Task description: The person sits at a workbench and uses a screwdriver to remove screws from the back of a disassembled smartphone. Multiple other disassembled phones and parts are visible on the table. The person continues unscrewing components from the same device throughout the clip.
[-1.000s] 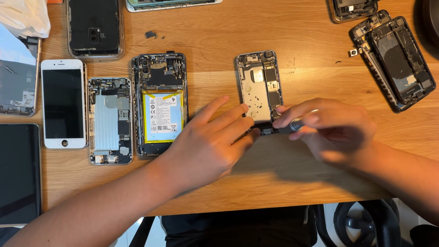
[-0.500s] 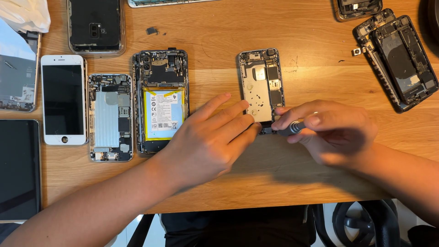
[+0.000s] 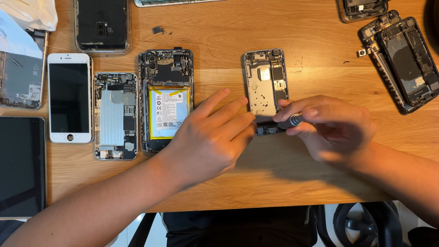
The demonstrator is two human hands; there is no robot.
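At the far left edge of the frame a dark tablet (image 3: 20, 167) lies flat on the wooden bench (image 3: 283, 183), with a cracked silver device (image 3: 20, 80) above it and a white cloth (image 3: 32, 13) in the upper left corner. Just right of those sits a white phone (image 3: 69, 97) with its dark screen up, and above it a black phone back (image 3: 101, 25). Next comes an opened phone with a silver plate (image 3: 115, 116), then a larger opened phone with a yellow-edged battery (image 3: 167, 100). The left hand (image 3: 208, 139) rests palm down in the lower middle, fingers spread loosely and holding nothing, its fingertips touching the lower end of the stripped silver phone frame (image 3: 266, 84), which lies upright at centre. The right hand (image 3: 331, 128) is curled snugly around a small grey screwdriver (image 3: 292, 121), pinched between thumb and fingers, its tip at the bottom edge of that frame. In the upper right lie a black disassembled phone (image 3: 407, 61), tilted, and part of another dark phone (image 3: 363, 8) at the top edge. Below the bench edge a dark chair (image 3: 238, 228) shows.
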